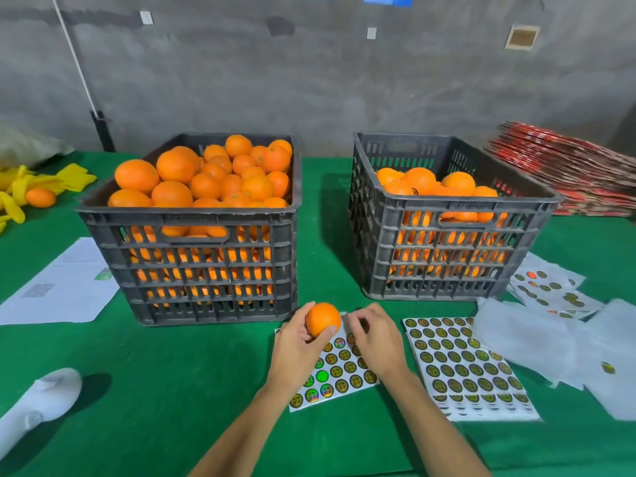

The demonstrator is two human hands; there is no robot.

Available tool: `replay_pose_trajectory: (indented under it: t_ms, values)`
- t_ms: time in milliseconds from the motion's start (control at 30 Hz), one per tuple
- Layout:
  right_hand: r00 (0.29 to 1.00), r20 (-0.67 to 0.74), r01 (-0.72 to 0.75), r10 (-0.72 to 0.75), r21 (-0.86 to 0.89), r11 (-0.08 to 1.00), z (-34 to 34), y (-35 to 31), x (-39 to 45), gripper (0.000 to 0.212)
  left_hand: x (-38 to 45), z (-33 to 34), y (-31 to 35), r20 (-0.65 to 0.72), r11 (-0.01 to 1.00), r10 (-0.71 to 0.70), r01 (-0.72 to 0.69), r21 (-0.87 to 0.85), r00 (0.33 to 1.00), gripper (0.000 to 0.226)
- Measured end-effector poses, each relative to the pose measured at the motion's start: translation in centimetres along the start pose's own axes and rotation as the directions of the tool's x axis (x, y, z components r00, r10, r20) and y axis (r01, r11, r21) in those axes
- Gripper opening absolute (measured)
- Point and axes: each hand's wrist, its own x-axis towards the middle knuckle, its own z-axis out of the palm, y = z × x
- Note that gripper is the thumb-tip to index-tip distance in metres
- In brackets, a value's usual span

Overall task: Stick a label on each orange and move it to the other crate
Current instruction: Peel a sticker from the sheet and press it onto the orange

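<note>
My left hand (298,342) grips an orange (322,319) just above a sheet of round labels (339,376) on the green table. My right hand (373,335) hovers beside the orange with fingers curled, pinching at a label on the sheet's top edge; whether the label is free of the sheet cannot be told. The left crate (192,222) is heaped with oranges. Oranges fill the right crate (447,215) to about half its height, one showing a label.
A fuller label sheet (464,366) lies right of my hands, with used backing sheets (550,290) and plastic bags (550,342) beyond. Printed paper (65,284) lies left, a white object (41,401) near left, yellow nets with an orange (40,197) far left, and flat cartons (568,173) far right.
</note>
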Motion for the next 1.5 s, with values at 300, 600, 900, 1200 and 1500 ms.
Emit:
replay_pose_trajectory:
  t_ms: [300, 600, 900, 1200, 1500]
  values:
    - [0.931, -0.357, 0.169, -0.075, 0.24, 0.956, -2.6, -5.6, 0.6, 0.014, 0.7, -0.2, 4.6, -0.023, 0.92, 0.034, -0.041, -0.39, 0.999, 0.066]
    - [0.829, -0.343, 0.407, -0.44, -0.168, 0.898, -9.7, -7.2, 5.5, 0.068, 5.6, -1.3, 17.1, 0.003, 0.89, 0.175, -0.157, -0.429, 0.985, 0.06]
    - [0.876, -0.433, 0.2, -0.213, -0.075, 0.977, -17.9, -7.2, 15.9, 0.062, 9.7, -3.5, 23.8, 0.096, 0.92, 0.376, -0.358, -0.162, 0.922, 0.057]
    - [0.909, -0.402, 0.104, -0.106, -0.026, 0.994, -17.1, -5.7, 18.7, 0.042, 11.5, -13.1, 20.7, -0.263, 0.901, 0.431, -0.397, 0.176, 0.863, 0.032]
    - [0.871, -0.337, 0.39, -0.359, 0.027, 0.921, -9.7, -10.5, 16.5, 0.031, 16.0, -22.9, 16.7, -0.371, 0.669, 0.293, 0.088, 0.738, 0.881, 0.068]
